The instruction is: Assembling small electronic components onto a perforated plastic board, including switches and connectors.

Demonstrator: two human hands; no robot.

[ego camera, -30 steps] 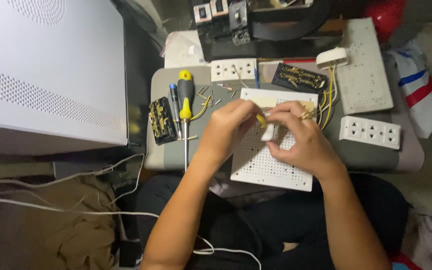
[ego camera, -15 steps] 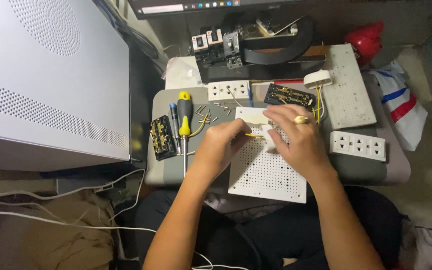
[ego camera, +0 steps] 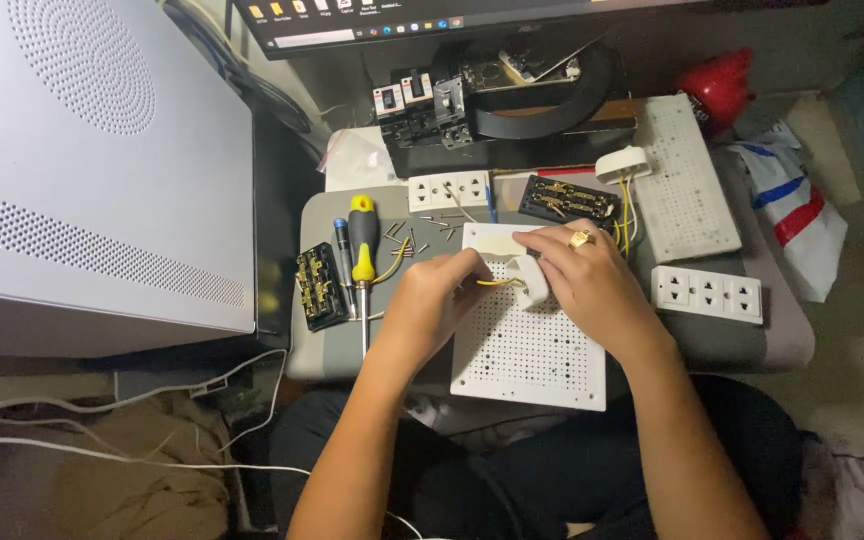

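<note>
Bench edge: small grey bench (ego camera: 752,345) sits over the person's lap; near edge runs under the perforated white board (ego camera: 532,340), whose front overhangs it a bit.
Left side: big white perforated cabinet (ego camera: 92,160) close by the bench's left edge, little room there.
Open room: bare grey strip at bench's right front, below the white 3-socket strip (ego camera: 707,293); rest is crowded.
Left clutter: yellow-handled screwdriver (ego camera: 362,250), a dark slim driver beside it, black terminal block (ego camera: 318,287) w/ brass parts, loose screws near the board's top left.
Back clutter: white socket plate (ego camera: 449,189), black wired module (ego camera: 569,200), second perforated board (ego camera: 684,175) at right rear.
Left hand (ego camera: 432,305): grip pressed together, fingertips pinching a short yellow wire (ego camera: 500,282).
Right hand (ego camera: 592,280): fingers curled, grip closed around a small white fitting (ego camera: 530,278); ring on one finger.
Wire vs grip: wire runs from left fingertips straight to the fitting, between both hands, just above the board's upper half.
</note>
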